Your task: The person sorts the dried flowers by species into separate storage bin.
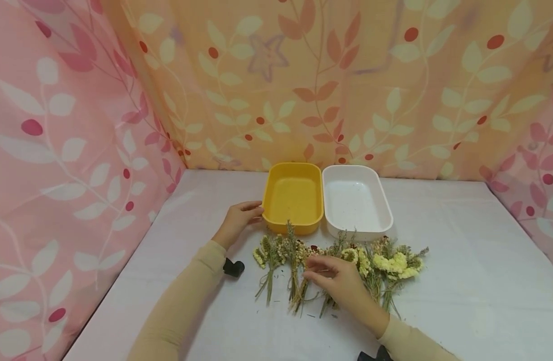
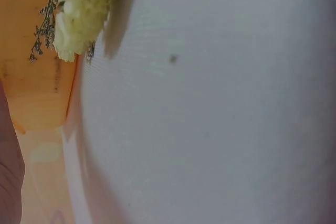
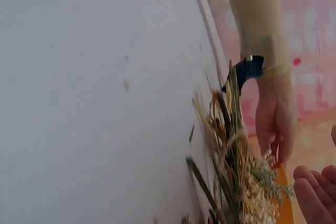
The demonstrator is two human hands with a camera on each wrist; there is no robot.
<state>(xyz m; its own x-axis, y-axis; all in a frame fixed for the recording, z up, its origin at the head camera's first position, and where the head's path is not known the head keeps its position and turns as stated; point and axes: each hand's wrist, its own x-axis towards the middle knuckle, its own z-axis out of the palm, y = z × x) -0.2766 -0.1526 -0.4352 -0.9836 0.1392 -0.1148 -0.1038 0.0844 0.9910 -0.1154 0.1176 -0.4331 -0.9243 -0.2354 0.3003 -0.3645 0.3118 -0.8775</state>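
Note:
My left hand (image 1: 239,220) touches the left rim of a yellow tray (image 1: 292,229) with its fingers extended. Beside that tray stands a white tray (image 1: 385,210). Several bunches of dried flowers (image 1: 396,264) with pale yellow heads lie in a row in front of both trays. Over the middle of the row hovers my right hand (image 1: 341,283), fingers loosely bent and nothing held. It hides part of some bunches. The right wrist view shows tied stems (image 3: 228,145) close to the right fingertips (image 3: 310,187). A pale yellow flower head (image 2: 86,14) appears near the tray in the left wrist view.
A white cloth (image 1: 448,260) covers the table. Patterned fabric walls (image 1: 267,100) rise behind it and at both sides. Small stem scraps (image 1: 310,316) lie near the bunches. Dark wrist mounts (image 1: 233,268) sit on the arms.

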